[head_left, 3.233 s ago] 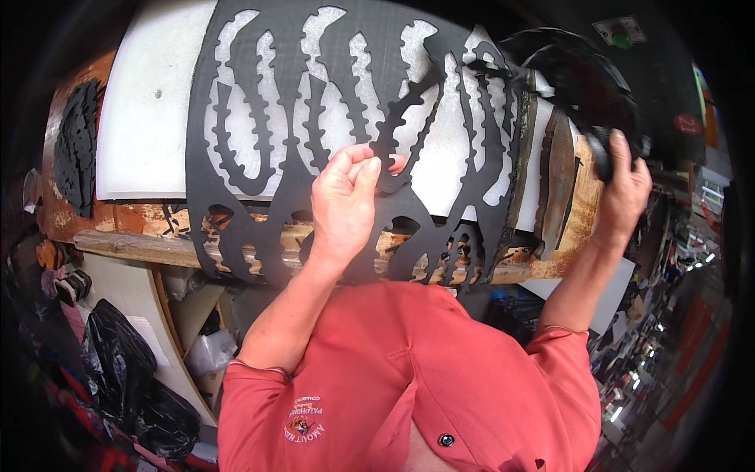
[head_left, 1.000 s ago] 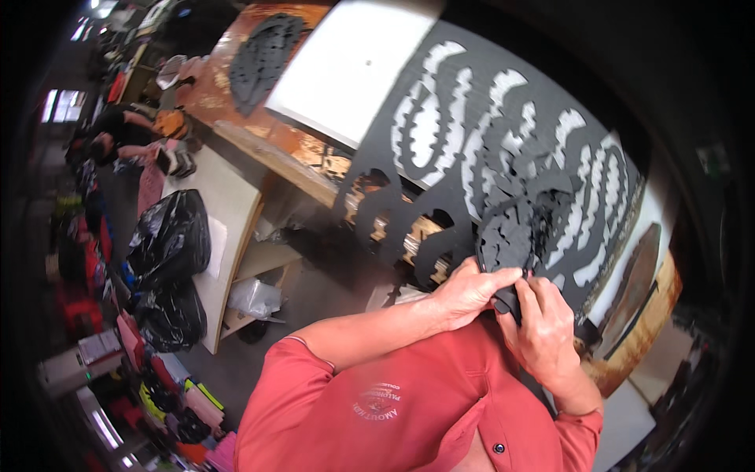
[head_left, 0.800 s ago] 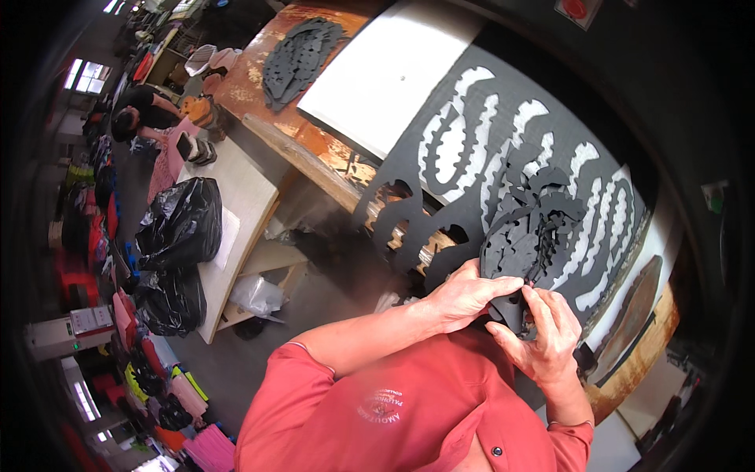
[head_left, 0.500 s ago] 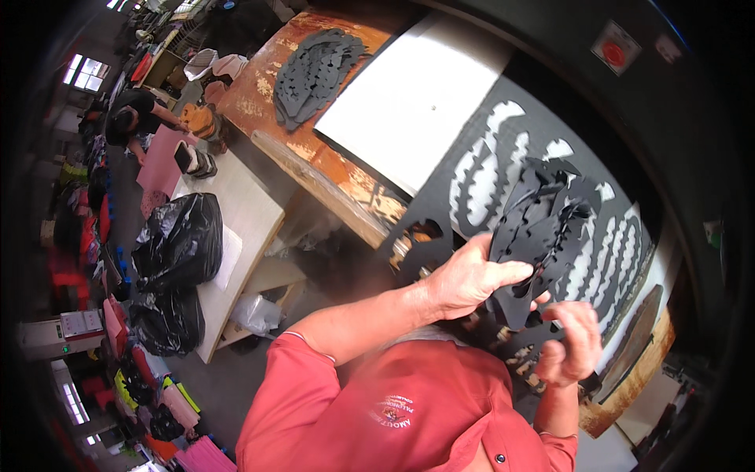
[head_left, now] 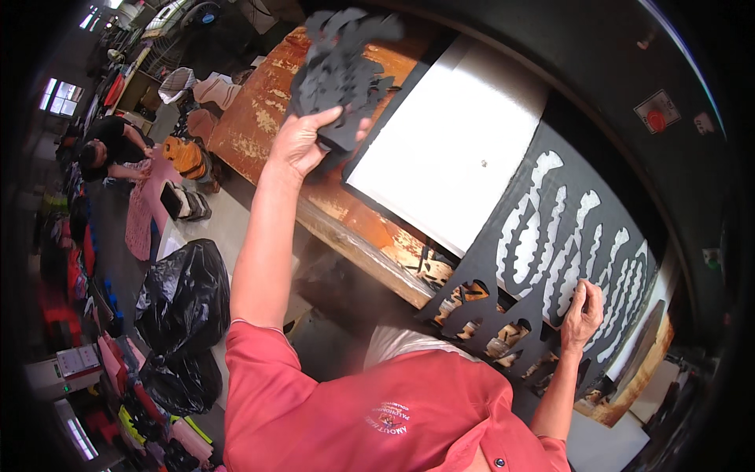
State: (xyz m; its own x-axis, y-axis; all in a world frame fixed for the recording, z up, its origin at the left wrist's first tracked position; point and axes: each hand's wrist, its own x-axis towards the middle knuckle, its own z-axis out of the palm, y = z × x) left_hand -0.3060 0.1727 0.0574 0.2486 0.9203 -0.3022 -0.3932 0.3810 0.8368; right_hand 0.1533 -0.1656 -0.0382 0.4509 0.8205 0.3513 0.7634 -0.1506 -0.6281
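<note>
The left hand [head_left: 303,141] is stretched well out from the body and grasps a bundle of dark grey cut pieces [head_left: 340,86]. Its thumb lies across the near end of the bundle, and fingertips show at the right edge, so the grip closes around the stack from both sides. The pieces have notched edges and fan out beyond the hand, slightly blurred. They are over the worn brown tabletop [head_left: 271,94]; whether their far end touches it cannot be told.

The right hand [head_left: 583,315] is well apart from the left, lower and nearer the body. Its thumb and fingers are drawn together, with the fingertips over a dark perforated sheet [head_left: 572,164]. Whether they pinch the sheet, touch it or hold some small scrap cannot be told. Long toothed openings lie to both sides of these fingertips, pale where a light surface shows through.

Between the two hands lies a white board [head_left: 460,141], just right of the bundle, its right part meeting the sheet. Left of the left forearm and nearer the body is a black plastic bag [head_left: 185,295]. Farther out to the left of the left hand, a co-worker [head_left: 118,149] bends over pink material [head_left: 157,177].
</note>
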